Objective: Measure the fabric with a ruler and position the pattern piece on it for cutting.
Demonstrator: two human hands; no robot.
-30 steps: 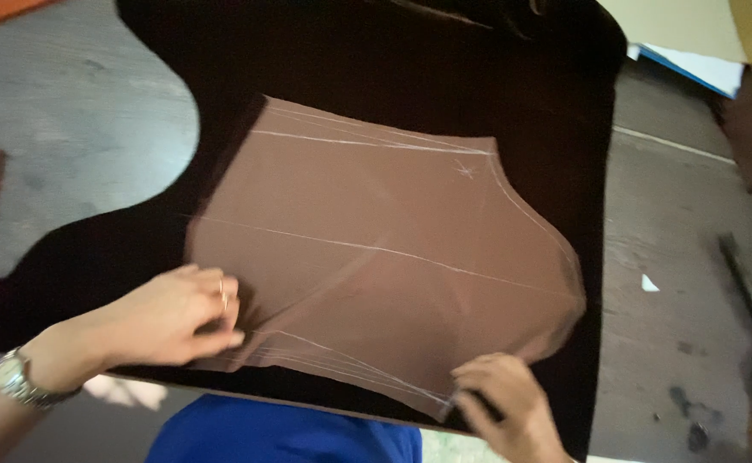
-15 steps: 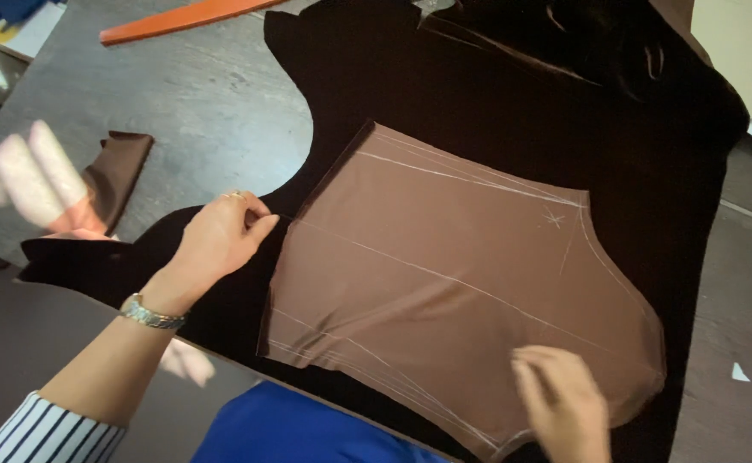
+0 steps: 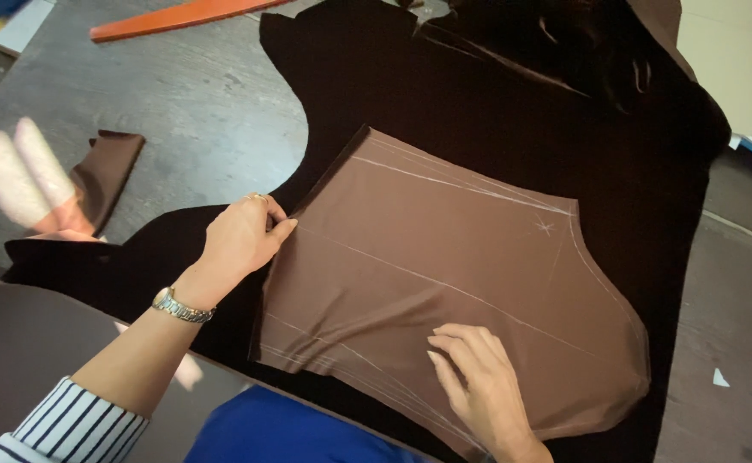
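Observation:
A brown cut fabric piece (image 3: 470, 266) with white chalk lines lies flat on a larger dark brown, almost black cloth (image 3: 496, 111) spread over the table. My left hand (image 3: 239, 236), with a metal watch at the wrist, pinches the brown piece's left edge. Flat on the piece's lower part rests my right hand (image 3: 479, 381), fingers spread and pressing the cloth down. The near edge of the dark cloth is partly hidden by my blue clothing.
A long orange curved ruler (image 3: 179, 17) lies at the far left of the dark wooden table (image 3: 161, 94). A small brown fabric scrap (image 3: 106, 176) sits at the left by a bright reflection. A tiny white scrap (image 3: 720, 377) lies at the right.
My left hand has moved up along the brown piece's left edge and now pinches it. My right hand has shifted onto the piece's lower part. The camera view has swung left.

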